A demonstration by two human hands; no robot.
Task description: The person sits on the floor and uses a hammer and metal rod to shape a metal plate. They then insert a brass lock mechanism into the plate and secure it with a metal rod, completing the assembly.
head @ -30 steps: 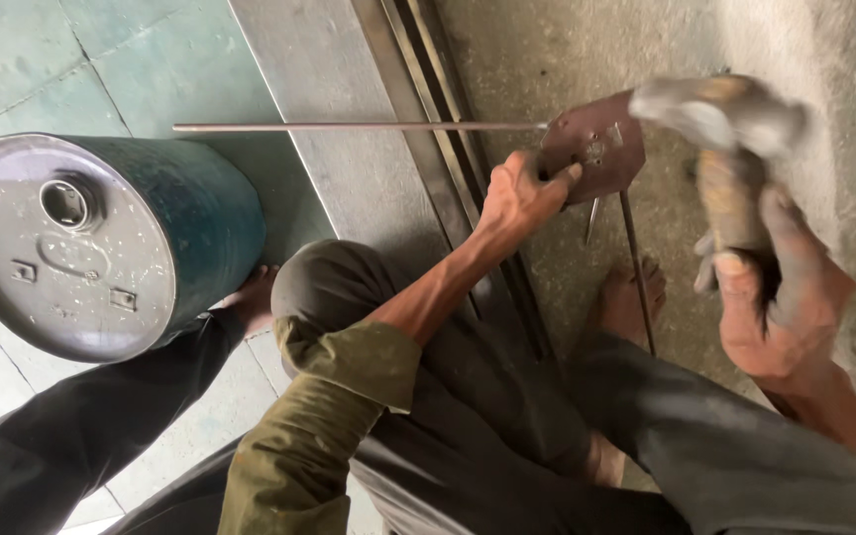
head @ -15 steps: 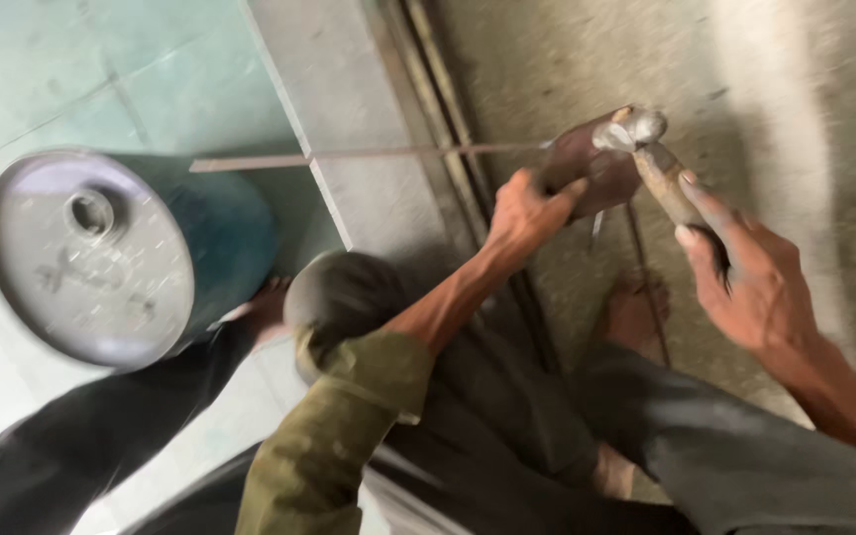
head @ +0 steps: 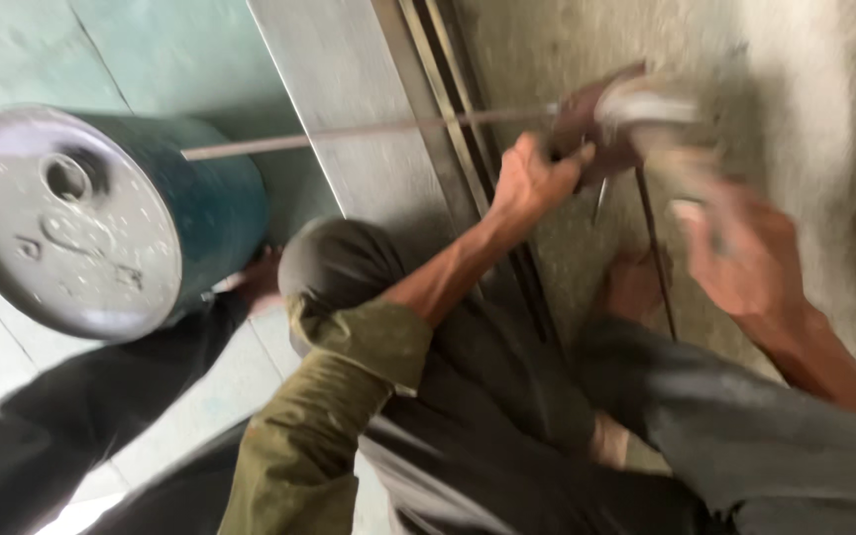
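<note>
Stood big at the left: a dark green metal drum, on the tiled floor. Ran across above it to the right: a long thin metal rod. Gripped a rusty metal piece at the rod's end, left hand closed. Swung blurred just beside it, right hand, fingers curled round a tool handle.

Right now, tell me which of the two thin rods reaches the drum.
The long pale rod, crosswise from the brown metal piece in the left hand to the green drum. The darker rod runs down beside a bare foot.
</note>
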